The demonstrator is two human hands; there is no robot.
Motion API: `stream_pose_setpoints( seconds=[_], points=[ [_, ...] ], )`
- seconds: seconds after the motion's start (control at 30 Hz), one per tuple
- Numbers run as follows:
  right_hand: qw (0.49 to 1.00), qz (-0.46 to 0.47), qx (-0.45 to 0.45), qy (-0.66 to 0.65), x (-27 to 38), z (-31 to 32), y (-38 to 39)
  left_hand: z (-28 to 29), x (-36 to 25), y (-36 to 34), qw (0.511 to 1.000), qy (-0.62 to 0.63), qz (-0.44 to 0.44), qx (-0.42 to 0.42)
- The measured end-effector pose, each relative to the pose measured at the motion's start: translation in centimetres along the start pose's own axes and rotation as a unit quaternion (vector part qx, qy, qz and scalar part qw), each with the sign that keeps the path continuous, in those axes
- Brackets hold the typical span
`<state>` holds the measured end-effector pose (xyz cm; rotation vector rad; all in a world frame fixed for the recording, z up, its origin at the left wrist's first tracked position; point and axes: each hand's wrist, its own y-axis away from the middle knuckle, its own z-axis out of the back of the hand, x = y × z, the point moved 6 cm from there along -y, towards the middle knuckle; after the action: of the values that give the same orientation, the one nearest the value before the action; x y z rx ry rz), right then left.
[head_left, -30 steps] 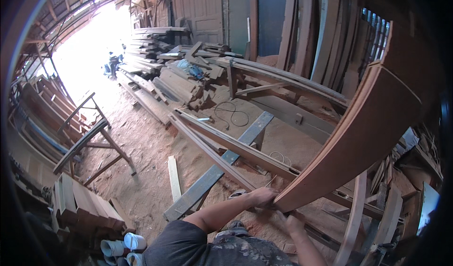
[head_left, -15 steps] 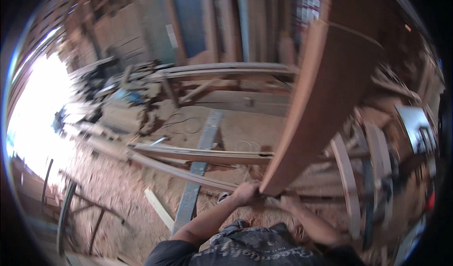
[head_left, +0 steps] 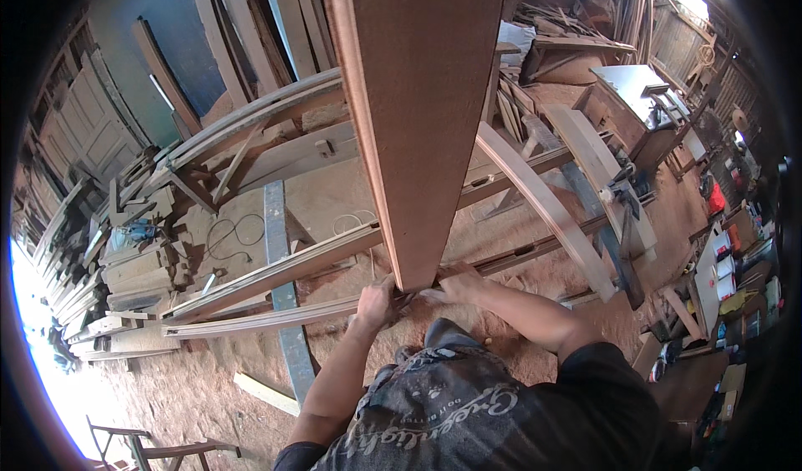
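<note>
The left hand (head_left: 378, 304) curls closed on the lower left corner of a long, flat, reddish-brown wooden board (head_left: 426, 120) with a ridged edge; the right hand (head_left: 462, 286) meets its lower right corner, fingers hidden, closure impossible to tell; a grooved brown wooden beam (head_left: 276, 274) lies beyond.

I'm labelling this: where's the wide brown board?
In the head view, the board runs from the top edge past centre, its lower end between left hand and right hand.
</note>
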<state>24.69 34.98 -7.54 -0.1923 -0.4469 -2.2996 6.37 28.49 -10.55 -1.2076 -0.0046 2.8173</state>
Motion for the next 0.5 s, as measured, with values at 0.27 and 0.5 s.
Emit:
stream_pose_setpoints(
  seconds=[0.27, 0.5],
  points=[
    [0.913, 0.061, -0.278, -0.292, 1.7, 4.1, 2.8, 2.2, -2.3, 1.0, 0.990, -0.143, -0.004, -0.018],
    [0.902, -0.049, -0.373, -0.212, -5.3, 4.5, 9.9, 1.7, -3.1, 0.9, 0.994, -0.100, -0.014, -0.051]
  ],
)
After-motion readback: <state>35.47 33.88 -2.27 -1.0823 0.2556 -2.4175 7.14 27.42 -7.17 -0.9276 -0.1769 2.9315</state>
